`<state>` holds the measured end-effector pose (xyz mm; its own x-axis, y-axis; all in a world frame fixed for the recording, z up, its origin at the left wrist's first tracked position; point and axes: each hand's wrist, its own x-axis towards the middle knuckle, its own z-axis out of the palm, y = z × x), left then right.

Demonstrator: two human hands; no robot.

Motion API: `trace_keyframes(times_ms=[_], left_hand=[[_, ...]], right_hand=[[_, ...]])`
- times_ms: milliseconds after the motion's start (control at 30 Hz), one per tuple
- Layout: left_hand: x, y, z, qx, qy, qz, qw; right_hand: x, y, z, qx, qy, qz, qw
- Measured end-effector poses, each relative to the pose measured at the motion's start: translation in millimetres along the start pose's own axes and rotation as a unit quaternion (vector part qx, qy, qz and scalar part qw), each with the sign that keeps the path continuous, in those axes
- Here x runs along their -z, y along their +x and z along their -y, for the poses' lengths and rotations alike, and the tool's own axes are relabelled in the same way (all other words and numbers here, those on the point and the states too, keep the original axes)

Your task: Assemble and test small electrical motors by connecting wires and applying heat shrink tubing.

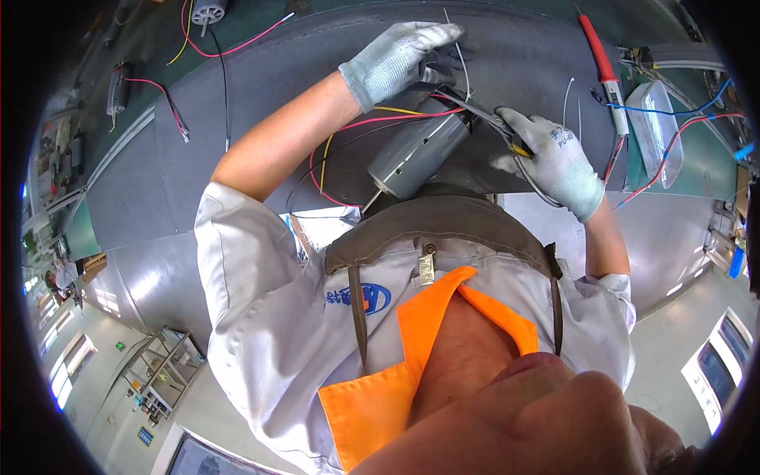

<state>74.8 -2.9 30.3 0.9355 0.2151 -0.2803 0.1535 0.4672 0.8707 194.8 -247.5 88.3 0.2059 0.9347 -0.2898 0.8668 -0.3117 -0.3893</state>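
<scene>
A grey cylindrical motor lies tilted on the dark belt, its shaft pointing toward me. Red, yellow and black wires loop out of its far end. My left hand, in a grey knit glove, pinches the wires and a thin white strand just beyond the motor's far end. My right hand, also gloved, grips small pliers with dark and yellow handles. The pliers' tips reach the wires at the motor's far end, close to my left fingers.
A red-handled soldering iron lies to the right, next to a clear plastic tray with blue and red wires. A second motor and a small part with red wire sit at the far left. My torso covers the near edge.
</scene>
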Motion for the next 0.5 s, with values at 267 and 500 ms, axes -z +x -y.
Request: trace_keyframes(times_ms=[267, 500], left_hand=[[59, -112, -54, -0.164, 0.221, 0.301, 0.913], [27, -159, -1, -0.268, 0.598, -0.084, 0.75]], right_hand=[[-21, -4, -42, -0.143, -0.074, -0.114, 0.98], [-43, 22, -41, -0.17, 0.404, 0.145, 0.887]])
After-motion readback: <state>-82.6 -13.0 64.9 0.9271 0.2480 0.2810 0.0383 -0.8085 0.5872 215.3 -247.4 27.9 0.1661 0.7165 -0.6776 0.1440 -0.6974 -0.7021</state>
